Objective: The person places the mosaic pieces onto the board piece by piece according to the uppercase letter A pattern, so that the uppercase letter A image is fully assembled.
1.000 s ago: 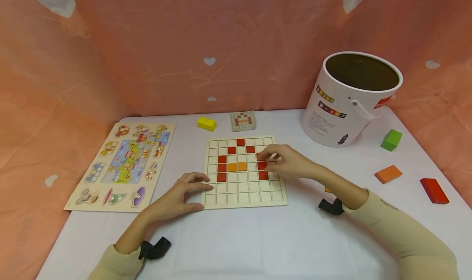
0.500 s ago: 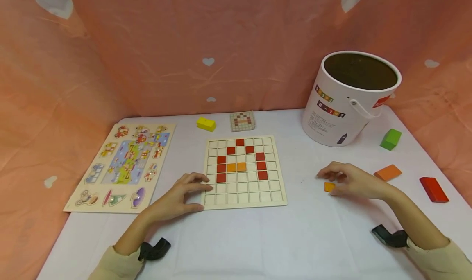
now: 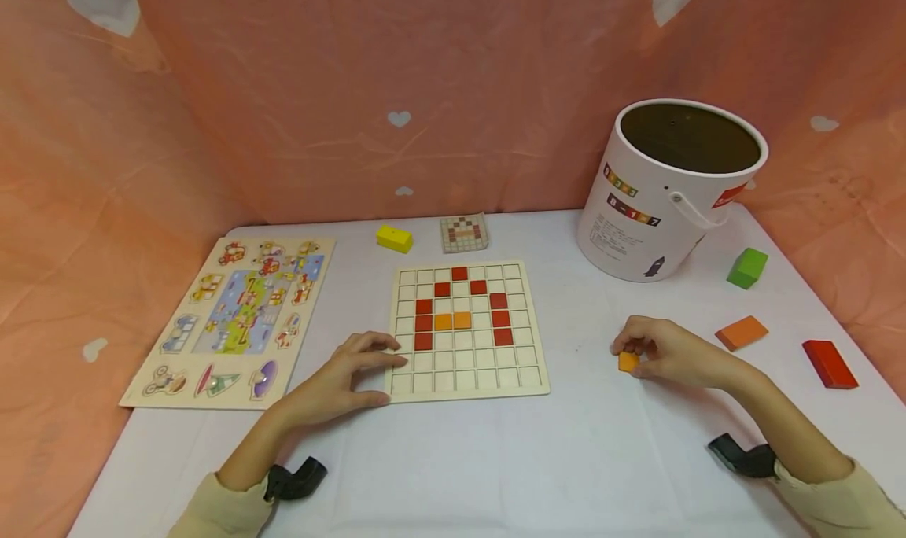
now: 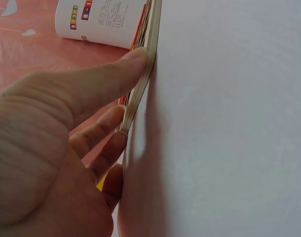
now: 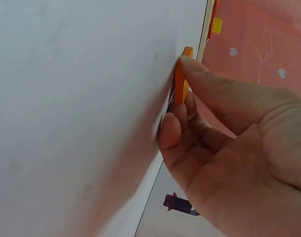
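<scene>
My right hand (image 3: pixel 668 353) pinches a small orange square tile (image 3: pixel 627 362) between thumb and fingers, to the right of the grid board. In the right wrist view the orange tile (image 5: pixel 182 84) stands tilted on edge, close over the white cloth. The pale wooden grid board (image 3: pixel 465 381) lies at the middle, with several red tiles (image 3: pixel 423 322) in an arch shape and two orange tiles (image 3: pixel 452 320) side by side within it. My left hand (image 3: pixel 347 377) rests at the board's left edge; in the left wrist view its thumb (image 4: pixel 135 59) touches the rim.
Behind the board lie a patterned card (image 3: pixel 464 233) and a yellow block (image 3: pixel 394 238). A picture puzzle board (image 3: pixel 170 353) is at left. At right stand a white bucket (image 3: pixel 623 243), a green block (image 3: pixel 747 268), an orange block (image 3: pixel 742 333) and a red block (image 3: pixel 830 364).
My right hand has left the right side of the board, moved right to the loose orange tile and picked it between its fingers. The left hand has stayed in place.
</scene>
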`<action>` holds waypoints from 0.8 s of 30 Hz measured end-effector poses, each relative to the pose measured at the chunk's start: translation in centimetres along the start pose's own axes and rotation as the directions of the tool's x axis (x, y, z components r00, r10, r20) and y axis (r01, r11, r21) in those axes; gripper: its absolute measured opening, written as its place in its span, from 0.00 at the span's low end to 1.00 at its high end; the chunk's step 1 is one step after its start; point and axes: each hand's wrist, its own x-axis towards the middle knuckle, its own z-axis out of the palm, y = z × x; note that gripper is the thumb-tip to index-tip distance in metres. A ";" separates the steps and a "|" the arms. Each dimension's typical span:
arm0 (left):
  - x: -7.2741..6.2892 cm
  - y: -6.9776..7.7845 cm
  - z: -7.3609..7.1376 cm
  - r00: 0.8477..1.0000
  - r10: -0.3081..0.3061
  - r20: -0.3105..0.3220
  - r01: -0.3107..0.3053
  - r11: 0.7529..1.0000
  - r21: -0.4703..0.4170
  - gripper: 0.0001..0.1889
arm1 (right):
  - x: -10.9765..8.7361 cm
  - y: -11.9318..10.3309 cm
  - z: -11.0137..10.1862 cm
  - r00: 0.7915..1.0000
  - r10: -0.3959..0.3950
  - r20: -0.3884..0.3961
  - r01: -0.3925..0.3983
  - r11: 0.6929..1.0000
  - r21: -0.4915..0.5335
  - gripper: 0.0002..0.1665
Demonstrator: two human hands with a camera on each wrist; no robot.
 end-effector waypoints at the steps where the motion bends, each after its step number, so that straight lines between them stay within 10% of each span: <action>1: 0.0 0.0 0.0 1.000 0.000 0.000 0.000 1.000 -0.001 0.23 | 0.1 -0.1 0.0 1.000 0.005 -0.002 -0.005 1.000 -0.006 0.15; 8: 0.0 0.0 0.0 1.000 0.006 -0.005 -0.006 1.000 0.001 0.23 | 2.6 -1.2 -0.2 1.000 -0.007 0.012 0.007 0.999 0.042 0.08; 16: 0.1 -0.1 0.1 1.000 0.000 -0.007 0.000 1.000 -0.015 0.24 | 10.3 -4.1 1.2 0.995 -0.096 0.002 0.093 0.969 0.227 0.10; 24: 0.1 0.1 0.0 1.000 0.000 -0.006 0.000 1.000 -0.010 0.23 | 16.2 -7.5 3.8 0.982 -0.177 0.062 0.162 0.968 0.191 0.10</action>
